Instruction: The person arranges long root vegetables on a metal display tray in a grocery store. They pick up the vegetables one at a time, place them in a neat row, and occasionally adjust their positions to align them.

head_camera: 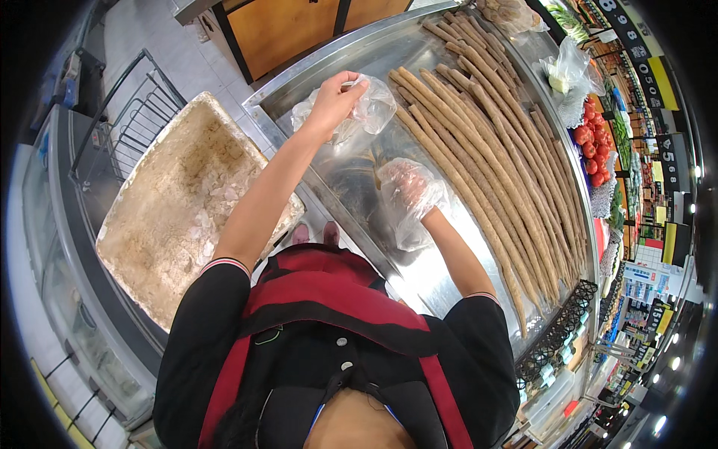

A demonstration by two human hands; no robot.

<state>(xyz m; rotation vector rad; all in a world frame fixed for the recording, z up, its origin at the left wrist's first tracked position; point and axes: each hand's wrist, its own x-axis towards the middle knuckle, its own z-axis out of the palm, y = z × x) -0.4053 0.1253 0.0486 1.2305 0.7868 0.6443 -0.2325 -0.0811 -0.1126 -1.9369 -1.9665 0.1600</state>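
My left hand (335,102) is bare and pinches a crumpled clear plastic bag (377,108) above the metal display counter (359,205). More of the thin plastic bunches up on the other side of its wrist. Clear plastic, a loose glove or bag (403,224), covers my right hand (405,182), which is over the counter's bare metal. Its fingers look loosely curled, but the folds blur them. Long brown roots, apparently Chinese yams (482,151), lie side by side just beyond my right hand, and neither hand touches them.
At left, a worn foam box (162,207) with white scraps inside stands by a black wire basket (143,120). A glass-fronted freezer (84,314) runs along the left edge. Tomatoes (593,143) and a bagged vegetable (561,78) sit past the counter's right rim. Black lattice edging (555,331) borders the near right.
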